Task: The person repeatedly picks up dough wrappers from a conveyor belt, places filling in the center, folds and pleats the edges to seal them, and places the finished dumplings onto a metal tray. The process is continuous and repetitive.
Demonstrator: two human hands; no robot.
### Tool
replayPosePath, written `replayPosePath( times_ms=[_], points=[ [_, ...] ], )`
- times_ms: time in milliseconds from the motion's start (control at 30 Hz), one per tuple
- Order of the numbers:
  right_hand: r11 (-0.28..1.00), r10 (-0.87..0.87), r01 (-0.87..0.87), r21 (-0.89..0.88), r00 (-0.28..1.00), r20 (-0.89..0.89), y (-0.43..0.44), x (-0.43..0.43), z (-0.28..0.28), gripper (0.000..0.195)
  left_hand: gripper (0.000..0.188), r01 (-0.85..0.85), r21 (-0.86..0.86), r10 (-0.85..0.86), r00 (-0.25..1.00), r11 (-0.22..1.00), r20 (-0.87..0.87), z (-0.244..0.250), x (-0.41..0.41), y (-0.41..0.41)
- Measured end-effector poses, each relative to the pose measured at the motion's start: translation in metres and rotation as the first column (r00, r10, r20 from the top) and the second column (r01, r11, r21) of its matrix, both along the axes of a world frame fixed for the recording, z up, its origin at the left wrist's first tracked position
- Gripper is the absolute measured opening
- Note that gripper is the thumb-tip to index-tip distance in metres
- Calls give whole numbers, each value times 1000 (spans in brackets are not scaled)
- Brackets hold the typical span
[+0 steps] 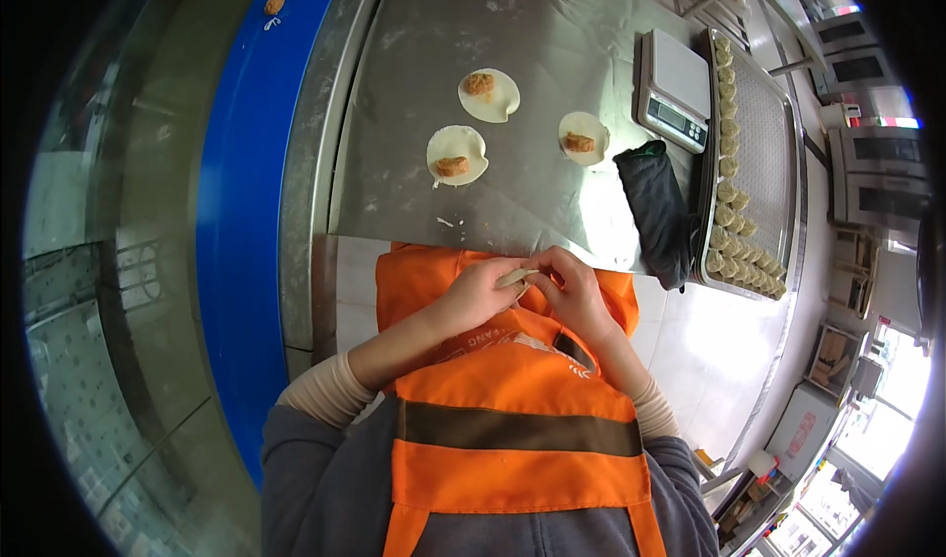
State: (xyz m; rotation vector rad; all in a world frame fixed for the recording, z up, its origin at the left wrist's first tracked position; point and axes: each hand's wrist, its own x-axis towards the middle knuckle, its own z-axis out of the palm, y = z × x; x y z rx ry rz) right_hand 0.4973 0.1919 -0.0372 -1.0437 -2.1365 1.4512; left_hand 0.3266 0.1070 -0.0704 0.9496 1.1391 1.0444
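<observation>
Close to my orange apron, just off the table's front edge, both hands meet around one piece of pale dough wrapper (515,277). My left hand (484,291) cups it from the left, while the fingers of my right hand (567,285) pinch its edge. My fingers hide most of it, so any filling inside cannot be seen. On the steel table lie three round wrappers: an upper one (506,102), a lower left one (464,143) and a right one (584,124). Each carries a lump of orange-brown filling (452,166).
A digital scale (676,87) stands at the table's right, with a crumpled black cloth (654,202) below it. Beyond is a perforated metal tray (761,135) holding several shaped dumplings (732,250). Along the left runs a blue conveyor belt (244,187), with a filling lump (275,4) at its far end.
</observation>
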Motion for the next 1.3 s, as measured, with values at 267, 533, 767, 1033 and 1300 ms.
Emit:
replayPosePath(
  times_ms=[267,533,767,1033,1300],
  points=[
    [980,-67,68,-186,998,9,-9,12,-23,13,26,46,-310,41,962,950,270,7,-4,0],
    [990,63,-67,122,997,38,-4,5,0,16,26,48,-50,-45,997,998,59,-4,3,-1],
    [999,33,-33,-8,999,20,-4,-3,16,15,34,183,85,-164,967,979,-193,-8,-1,5],
    [964,48,-38,262,998,-33,2,4,2,17,30,111,-206,-56,965,972,255,4,-3,-1],
    [955,151,-141,261,988,-18,5,2,7,18,32,160,-171,-124,971,972,206,-2,-2,2]
  ],
)
